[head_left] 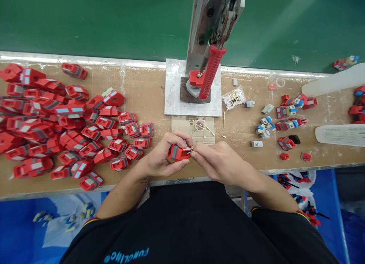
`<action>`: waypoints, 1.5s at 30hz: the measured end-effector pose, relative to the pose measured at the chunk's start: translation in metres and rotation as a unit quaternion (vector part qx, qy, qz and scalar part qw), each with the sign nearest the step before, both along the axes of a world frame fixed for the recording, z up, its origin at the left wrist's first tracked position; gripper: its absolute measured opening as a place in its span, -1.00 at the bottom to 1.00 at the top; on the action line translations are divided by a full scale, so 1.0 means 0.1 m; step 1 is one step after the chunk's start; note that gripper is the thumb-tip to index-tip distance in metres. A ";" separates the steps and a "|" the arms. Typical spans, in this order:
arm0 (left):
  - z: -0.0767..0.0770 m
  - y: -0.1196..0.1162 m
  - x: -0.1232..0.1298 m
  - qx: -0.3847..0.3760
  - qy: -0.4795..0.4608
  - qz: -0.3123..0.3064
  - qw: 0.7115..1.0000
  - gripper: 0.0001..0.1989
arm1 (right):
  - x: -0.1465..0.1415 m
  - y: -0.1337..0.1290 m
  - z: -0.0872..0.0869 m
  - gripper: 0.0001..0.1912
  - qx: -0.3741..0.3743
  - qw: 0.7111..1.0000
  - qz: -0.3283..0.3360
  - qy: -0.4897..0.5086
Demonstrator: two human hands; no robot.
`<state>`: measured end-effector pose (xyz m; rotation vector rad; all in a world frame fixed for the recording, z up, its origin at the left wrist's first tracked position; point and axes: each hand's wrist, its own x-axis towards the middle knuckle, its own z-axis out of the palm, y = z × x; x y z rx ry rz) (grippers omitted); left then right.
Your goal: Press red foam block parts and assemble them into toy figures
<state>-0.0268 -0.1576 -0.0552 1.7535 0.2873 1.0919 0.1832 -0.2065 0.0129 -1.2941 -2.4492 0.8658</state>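
Note:
My left hand [168,153] is closed around a red toy car body [178,153] with grey trim, held over the front of the bench. At its right end, my right hand [219,159] pinches something small against the body; the fingers hide most of it. Just beyond my hands, a small round clear dish [200,125] sits on a piece of cardboard [179,124], with cotton swabs [209,131] resting by its rim. Another cotton swab [224,120] lies to the right, below an opened bag of swabs [234,98].
A hand press with a red handle [212,72] stands on a metal base plate [172,93], a red piece under it. Many red car bodies [71,112] pile up at left. Toy parts [286,112] lie at right. Blue bins [327,195] sit below the bench edge.

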 end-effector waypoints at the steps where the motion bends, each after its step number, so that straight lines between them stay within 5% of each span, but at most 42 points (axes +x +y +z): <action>1: 0.00 0.00 0.00 0.005 0.001 0.005 1.000 -0.64 | -0.01 -0.02 -0.01 -0.56 0.014 1.000 -0.011 0.004; 7: 0.01 -0.01 -0.01 0.017 -0.010 0.031 0.999 -0.65 | -0.09 -0.12 -0.04 -0.53 0.119 0.992 -0.048 -0.004; 19: 0.02 0.00 -0.03 -0.016 -0.001 -0.025 1.000 -0.68 | -0.02 -0.07 0.08 -0.52 0.066 0.993 -0.002 -0.101; 29: 0.02 -0.02 0.00 -0.015 -0.029 0.003 0.999 -0.66 | -0.08 -0.11 0.12 -0.55 0.173 0.978 -0.033 -0.110; 36: 0.02 0.00 -0.03 -0.023 -0.007 -0.043 0.999 -0.68 | -0.06 -0.04 0.19 -0.56 0.046 0.983 0.028 -0.176; 45: 0.04 0.01 -0.06 -0.041 0.002 -0.105 0.994 -0.70 | -0.08 0.04 0.29 -0.81 -0.059 0.979 0.074 -0.180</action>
